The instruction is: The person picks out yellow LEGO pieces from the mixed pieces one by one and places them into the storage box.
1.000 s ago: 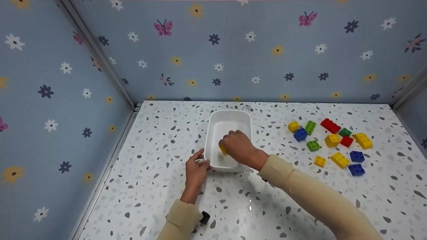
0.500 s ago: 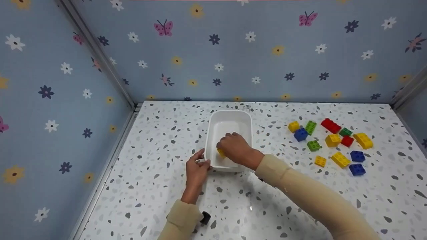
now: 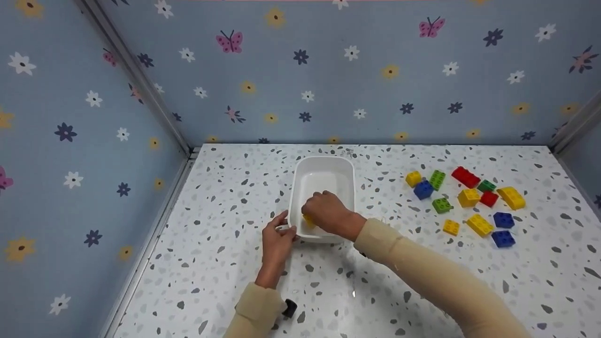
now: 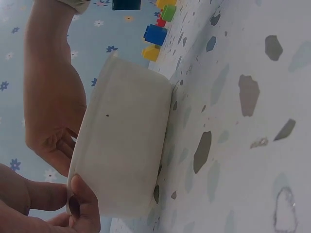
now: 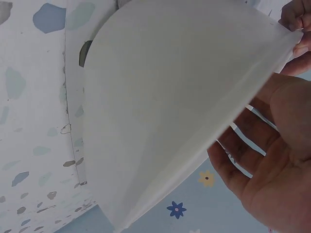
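Note:
A white plastic tub [image 3: 324,165] stands on the speckled table. At its near left corner, my left hand [image 3: 277,244] pinches the rim between thumb and fingers; the left wrist view shows this grip beside the tub's outer wall [image 4: 121,136]. My right hand [image 3: 328,212] reaches down inside the tub, its fingers curled round a yellow toy brick [image 3: 308,222] low over the tub's floor. Most of that brick is hidden under the hand. In the right wrist view, the tub's wall [image 5: 165,107] covers the fingertips of the right hand [image 5: 277,160].
Several loose toy bricks lie right of the tub: a red brick [image 3: 465,177], a blue brick [image 3: 423,189], a light green brick [image 3: 437,179], a yellow arched brick [image 3: 512,197] and others. A flowered wall panel [image 3: 328,94] rises behind the table, another [image 3: 70,155] at the left.
Inside the tub, my right hand has moved a little left and nearer with the yellow brick. The left hand keeps its hold on the rim, and the loose bricks lie as before.

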`<action>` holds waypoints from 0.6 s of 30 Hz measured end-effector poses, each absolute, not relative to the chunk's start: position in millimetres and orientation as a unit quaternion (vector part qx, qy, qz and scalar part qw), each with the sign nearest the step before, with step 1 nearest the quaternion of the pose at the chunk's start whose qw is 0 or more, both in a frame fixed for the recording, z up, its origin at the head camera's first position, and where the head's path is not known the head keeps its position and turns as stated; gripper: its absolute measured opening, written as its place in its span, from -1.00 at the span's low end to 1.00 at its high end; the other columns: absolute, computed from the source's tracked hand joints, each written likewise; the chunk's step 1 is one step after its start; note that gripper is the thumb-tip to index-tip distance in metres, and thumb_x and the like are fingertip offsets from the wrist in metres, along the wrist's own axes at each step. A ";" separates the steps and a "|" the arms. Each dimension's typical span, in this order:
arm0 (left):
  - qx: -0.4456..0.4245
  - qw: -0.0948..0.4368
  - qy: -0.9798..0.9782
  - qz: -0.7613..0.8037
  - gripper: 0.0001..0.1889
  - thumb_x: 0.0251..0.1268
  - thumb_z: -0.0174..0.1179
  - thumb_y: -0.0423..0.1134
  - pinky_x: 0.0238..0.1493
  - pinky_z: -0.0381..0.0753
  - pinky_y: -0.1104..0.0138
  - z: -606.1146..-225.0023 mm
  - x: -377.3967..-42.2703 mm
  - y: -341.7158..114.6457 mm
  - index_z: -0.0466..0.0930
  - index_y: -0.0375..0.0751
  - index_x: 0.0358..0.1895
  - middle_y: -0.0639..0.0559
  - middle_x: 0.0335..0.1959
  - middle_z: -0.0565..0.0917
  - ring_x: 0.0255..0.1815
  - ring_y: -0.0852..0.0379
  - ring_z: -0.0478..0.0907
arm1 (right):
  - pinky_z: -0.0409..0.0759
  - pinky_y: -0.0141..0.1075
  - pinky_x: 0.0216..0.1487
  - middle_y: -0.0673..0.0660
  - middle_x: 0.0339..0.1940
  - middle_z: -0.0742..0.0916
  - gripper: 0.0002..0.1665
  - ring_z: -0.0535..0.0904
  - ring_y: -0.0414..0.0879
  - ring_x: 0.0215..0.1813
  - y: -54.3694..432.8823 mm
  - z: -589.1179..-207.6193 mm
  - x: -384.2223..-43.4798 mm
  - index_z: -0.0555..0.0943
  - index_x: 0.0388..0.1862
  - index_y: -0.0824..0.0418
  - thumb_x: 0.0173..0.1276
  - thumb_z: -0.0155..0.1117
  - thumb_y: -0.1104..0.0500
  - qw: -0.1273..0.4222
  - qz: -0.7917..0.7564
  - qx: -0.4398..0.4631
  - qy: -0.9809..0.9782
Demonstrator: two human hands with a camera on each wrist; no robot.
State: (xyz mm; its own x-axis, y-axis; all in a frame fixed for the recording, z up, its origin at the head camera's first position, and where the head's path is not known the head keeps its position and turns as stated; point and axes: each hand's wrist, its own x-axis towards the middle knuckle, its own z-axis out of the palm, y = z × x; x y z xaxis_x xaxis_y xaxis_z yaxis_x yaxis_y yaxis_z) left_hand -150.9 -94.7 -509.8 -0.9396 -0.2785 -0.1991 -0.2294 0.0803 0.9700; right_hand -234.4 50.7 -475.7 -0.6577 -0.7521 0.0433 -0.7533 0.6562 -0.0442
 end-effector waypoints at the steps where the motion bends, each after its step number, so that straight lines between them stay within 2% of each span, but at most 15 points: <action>1: 0.173 0.020 -0.734 -0.656 -0.49 0.51 0.16 -0.52 -0.10 0.79 0.31 -509.8 -150.9 -94.6 0.46 -0.40 0.48 -0.28 0.18 0.53 0.03 -0.19 0.69 | 0.75 -0.04 -0.10 0.11 -0.24 0.85 -0.81 0.73 0.07 -0.20 50.2 -476.1 -234.5 0.85 -0.13 0.17 0.40 0.40 0.37 0.008 0.030 0.413 -0.910; 7: 0.170 0.021 -0.731 -0.661 -0.49 0.50 0.16 -0.52 -0.11 0.80 0.33 -510.4 -150.5 -94.9 0.46 -0.41 0.48 -0.29 0.17 0.55 0.04 -0.17 0.70 | 0.75 -0.07 0.03 0.10 -0.16 0.87 -0.77 0.75 0.04 -0.13 47.2 -478.4 -234.1 0.85 0.01 0.16 0.45 0.41 0.34 -0.015 0.028 0.399 -0.916; 14: 0.150 0.038 -0.726 -0.670 -0.49 0.46 0.16 -0.58 -0.20 0.77 0.35 -512.9 -148.7 -95.7 0.44 -0.50 0.46 -0.36 0.14 0.55 -0.02 -0.25 0.70 | 0.76 -0.06 -0.02 0.10 -0.22 0.86 -0.81 0.76 0.06 -0.15 46.7 -481.3 -233.7 0.85 -0.07 0.16 0.44 0.40 0.35 -0.016 0.018 0.401 -0.916; 18: 0.152 0.037 -0.725 -0.671 -0.49 0.46 0.16 -0.58 -0.21 0.76 0.37 -512.5 -149.6 -95.3 0.44 -0.50 0.46 -0.36 0.14 0.55 0.00 -0.24 0.69 | 0.75 -0.06 0.02 0.10 -0.19 0.87 -0.80 0.76 0.06 -0.13 47.3 -481.5 -234.4 0.85 -0.05 0.16 0.44 0.41 0.34 -0.024 0.027 0.395 -0.918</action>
